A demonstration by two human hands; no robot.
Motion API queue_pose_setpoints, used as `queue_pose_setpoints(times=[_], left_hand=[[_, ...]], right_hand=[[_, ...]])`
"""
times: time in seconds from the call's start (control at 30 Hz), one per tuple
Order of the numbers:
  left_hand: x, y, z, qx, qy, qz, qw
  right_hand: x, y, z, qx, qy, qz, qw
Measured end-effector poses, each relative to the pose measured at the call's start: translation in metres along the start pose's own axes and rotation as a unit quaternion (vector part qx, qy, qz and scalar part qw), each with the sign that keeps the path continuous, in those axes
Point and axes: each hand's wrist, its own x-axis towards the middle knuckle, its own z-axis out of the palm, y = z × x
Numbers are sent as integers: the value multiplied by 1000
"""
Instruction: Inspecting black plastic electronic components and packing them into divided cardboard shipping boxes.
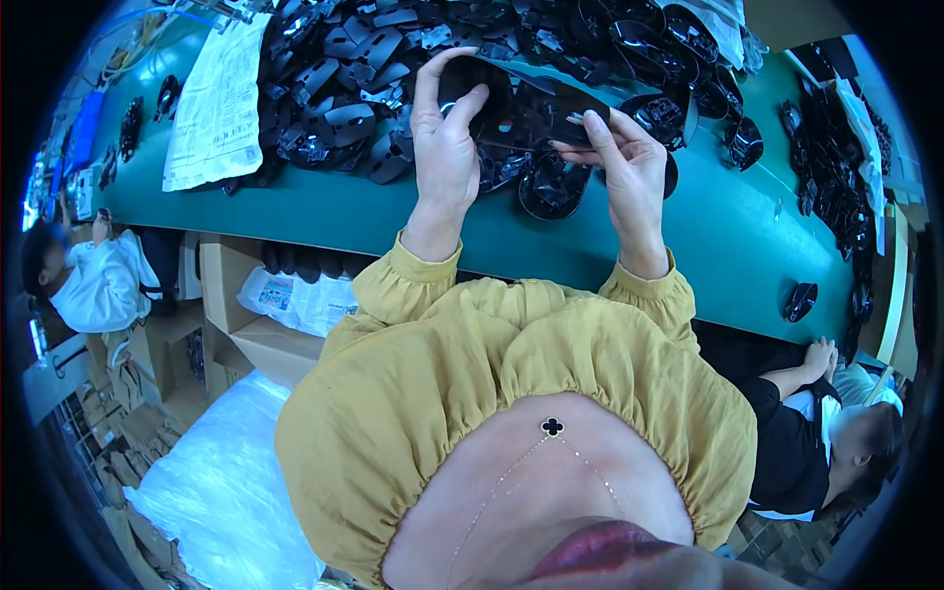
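I'm holding one black part [536, 113] above the green workbench [344, 211], in from its front edge. It's looking thin, smooth and dark, with a pale glint near my right thumb. My left hand [447, 147] is gripping one end, index finger curling over the top; my right hand [629, 162] is pinching the other end, thumb against fingertips. Count: one heap of black pieces [344, 118] lying behind, overlapping, too many to count; one loose piece [801, 302] lying by the front edge, toward the right end; one white printed sheet [216, 118] lying left of the heap; two co-workers, one left [93, 290], one right [792, 433].
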Motion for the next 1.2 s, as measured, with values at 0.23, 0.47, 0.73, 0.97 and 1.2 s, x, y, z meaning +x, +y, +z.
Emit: queue_pose_setpoints(times=[0.23, 0.47, 0.73, 0.97, 1.2], left_hand=[[-6, -8, 6, -42, 25, -92, 995], [-9, -15, 10, 245, -22, 123, 961], [-17, -18, 11, 272, -66, 102, 955], [-25, -11, 21, 284, -96, 78, 951], [-32, -19, 29, 280, -90, 81, 952]], right_hand=[[-5, 12, 6, 46, 31, 18, 998], [-2, 15, 0, -17, -22, -7, 1000], [-5, 8, -5, 59, -18, 19, 998], [1, -1, -13, -108, -72, 84, 988], [4, 18, 1, -161, -13, -60, 985]])
